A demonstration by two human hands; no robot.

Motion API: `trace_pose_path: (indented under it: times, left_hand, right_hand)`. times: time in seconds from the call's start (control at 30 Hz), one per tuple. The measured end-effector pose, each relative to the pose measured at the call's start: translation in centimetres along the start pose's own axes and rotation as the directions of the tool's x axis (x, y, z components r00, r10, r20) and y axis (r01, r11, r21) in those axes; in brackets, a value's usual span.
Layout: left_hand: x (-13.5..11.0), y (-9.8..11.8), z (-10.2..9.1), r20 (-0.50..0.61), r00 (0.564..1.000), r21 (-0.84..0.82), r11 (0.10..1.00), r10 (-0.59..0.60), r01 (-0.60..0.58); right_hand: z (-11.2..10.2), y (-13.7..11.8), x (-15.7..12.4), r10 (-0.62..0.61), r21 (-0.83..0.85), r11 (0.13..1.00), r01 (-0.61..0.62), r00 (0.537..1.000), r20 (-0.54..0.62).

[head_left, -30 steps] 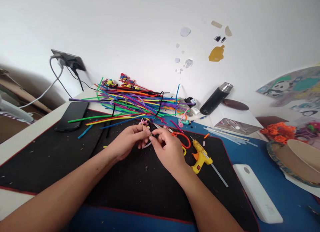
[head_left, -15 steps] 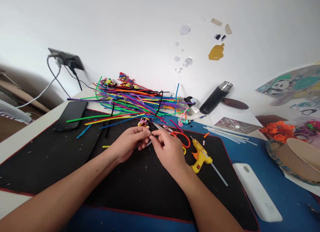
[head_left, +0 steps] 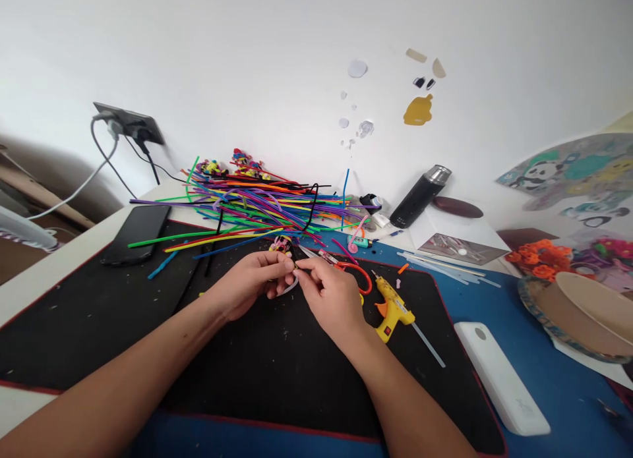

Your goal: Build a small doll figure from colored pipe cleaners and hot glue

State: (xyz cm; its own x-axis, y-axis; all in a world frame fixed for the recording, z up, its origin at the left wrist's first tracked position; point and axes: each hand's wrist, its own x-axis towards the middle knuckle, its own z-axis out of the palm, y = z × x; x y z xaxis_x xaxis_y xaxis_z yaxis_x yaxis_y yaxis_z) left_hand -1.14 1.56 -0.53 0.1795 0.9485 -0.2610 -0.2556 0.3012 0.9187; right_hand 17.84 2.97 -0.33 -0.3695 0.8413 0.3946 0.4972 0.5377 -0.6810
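Over the black mat (head_left: pixel 277 379), my left hand (head_left: pixel 257 280) and my right hand (head_left: pixel 329 296) meet fingertip to fingertip. Both are closed in a pinch on a tiny piece between them, mostly covered by the fingers and too small to name. Just beyond the fingers lies a small colourful figure (head_left: pixel 281 244), partly hidden by my left hand. A pair of scissors (head_left: pixel 363 273) with orange handles rests behind my right hand, partly covered by it. Right of that hand is a yellow glue gun (head_left: pixel 393 306) with a clear stick in its back.
A heap of colourful pipe cleaners (head_left: pixel 257 198) spreads along the wall. A black phone (head_left: pixel 138 234) lies at left. Farther right are a black flask (head_left: pixel 420 198), loose glue sticks (head_left: pixel 445 267), a white power bank (head_left: pixel 502 379) and a round basket (head_left: pixel 544 316).
The camera view has shifted slightly, so the scene sits a little to the left. Both hands keep their pinch, with hardly any visible movement.
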Motion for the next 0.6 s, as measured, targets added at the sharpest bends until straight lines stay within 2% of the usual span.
trace_pose_path:
  times: [0.3, 0.6]
  left_hand:
    - [0.00, -0.09, -0.11, -0.010, 1.000, -0.004, 1.000, -0.002, 0.002]
    - [0.07, -0.31, 0.21, 0.010, 1.000, -0.113, 0.993, -0.024, 0.025]
  right_hand:
    - [-0.13, 0.08, 0.02, -0.029, 0.016, 0.999, 0.029, 1.000, 0.006]
    - [0.02, 0.23, 0.01, -0.027, 0.025, 0.999, 0.028, 0.999, -0.022]
